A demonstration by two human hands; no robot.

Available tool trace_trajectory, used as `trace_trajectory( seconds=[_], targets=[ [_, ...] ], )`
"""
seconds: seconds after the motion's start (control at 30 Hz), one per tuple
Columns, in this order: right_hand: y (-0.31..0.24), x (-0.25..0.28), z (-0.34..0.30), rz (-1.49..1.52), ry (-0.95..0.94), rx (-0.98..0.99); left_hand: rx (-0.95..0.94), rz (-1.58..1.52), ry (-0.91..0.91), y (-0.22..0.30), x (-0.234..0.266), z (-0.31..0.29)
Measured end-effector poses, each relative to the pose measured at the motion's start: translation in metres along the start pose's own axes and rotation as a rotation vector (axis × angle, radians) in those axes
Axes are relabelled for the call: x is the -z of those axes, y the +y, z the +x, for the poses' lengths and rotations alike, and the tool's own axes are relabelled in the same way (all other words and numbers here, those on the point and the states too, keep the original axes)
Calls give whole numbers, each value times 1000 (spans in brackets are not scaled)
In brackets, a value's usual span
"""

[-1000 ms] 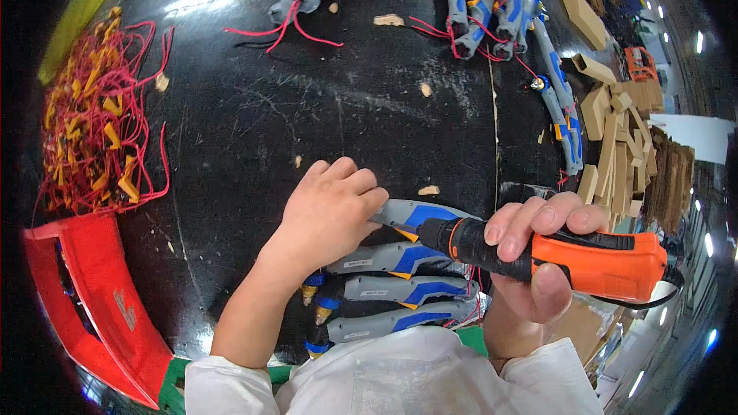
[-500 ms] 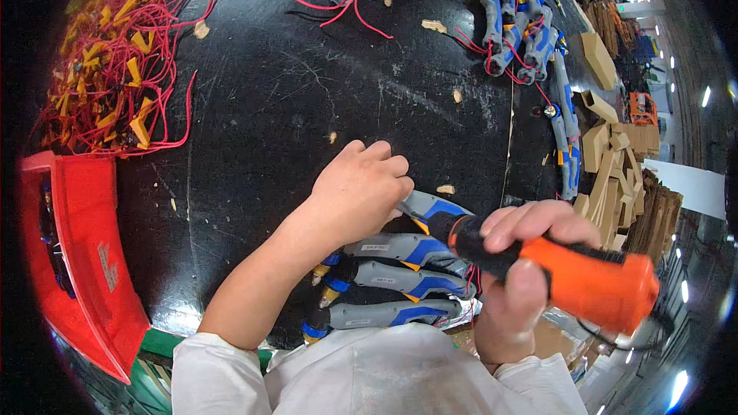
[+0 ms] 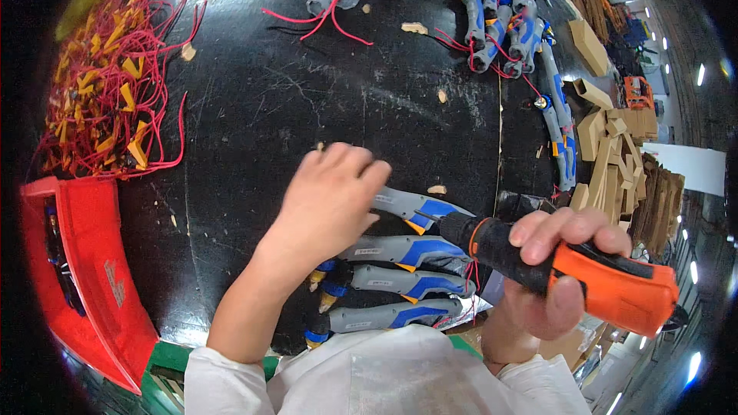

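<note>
My right hand (image 3: 550,303) is wrapped round an orange and black power screwdriver (image 3: 615,288). Its thin bit points left, over the far one of several grey-and-blue torch handles with yellow triggers, lying in a row before me. My left hand (image 3: 330,192) is at the left end of that far torch handle (image 3: 434,209), thumb and forefinger on either side of it. The fingertips are hidden under the hand. Nearer my body lie another torch handle (image 3: 384,249), a third one (image 3: 392,281) and the nearest one (image 3: 384,317), with brass-and-blue ends on the left.
A tangle of red wires with yellow pieces (image 3: 115,84) lies at far left, behind a red bin (image 3: 108,261). More torch handles (image 3: 477,15) are heaped at the back right. Cardboard pieces (image 3: 615,154) stand at right. Small pale chips (image 3: 415,28) dot the black table (image 3: 254,123).
The screwdriver has drawn back to the right, and its bit now shows apart from my left hand. My left hand has shifted left along the far torch handle. The whole view has turned slightly.
</note>
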State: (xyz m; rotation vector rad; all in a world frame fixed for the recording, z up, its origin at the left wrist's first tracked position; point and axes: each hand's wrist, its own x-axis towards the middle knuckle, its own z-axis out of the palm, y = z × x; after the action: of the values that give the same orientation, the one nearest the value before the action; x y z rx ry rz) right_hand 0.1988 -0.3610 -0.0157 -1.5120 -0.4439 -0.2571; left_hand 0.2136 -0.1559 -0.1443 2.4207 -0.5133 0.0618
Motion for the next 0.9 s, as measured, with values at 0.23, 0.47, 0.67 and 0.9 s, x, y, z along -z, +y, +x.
trace_trajectory(
  seconds=[0.23,0.47,0.67,0.9],
  targets=[
    [21,-9,24,162,-34,48,372,37,-66,1,1,-22],
    [36,-29,31,137,85,-154,259,-39,15,-12,-3,-23],
    [47,-29,38,135,112,-210,258,-40,-31,-12,0,-22],
    [52,-30,40,109,37,-136,252,-54,-39,-12,1,-19]
  ],
)
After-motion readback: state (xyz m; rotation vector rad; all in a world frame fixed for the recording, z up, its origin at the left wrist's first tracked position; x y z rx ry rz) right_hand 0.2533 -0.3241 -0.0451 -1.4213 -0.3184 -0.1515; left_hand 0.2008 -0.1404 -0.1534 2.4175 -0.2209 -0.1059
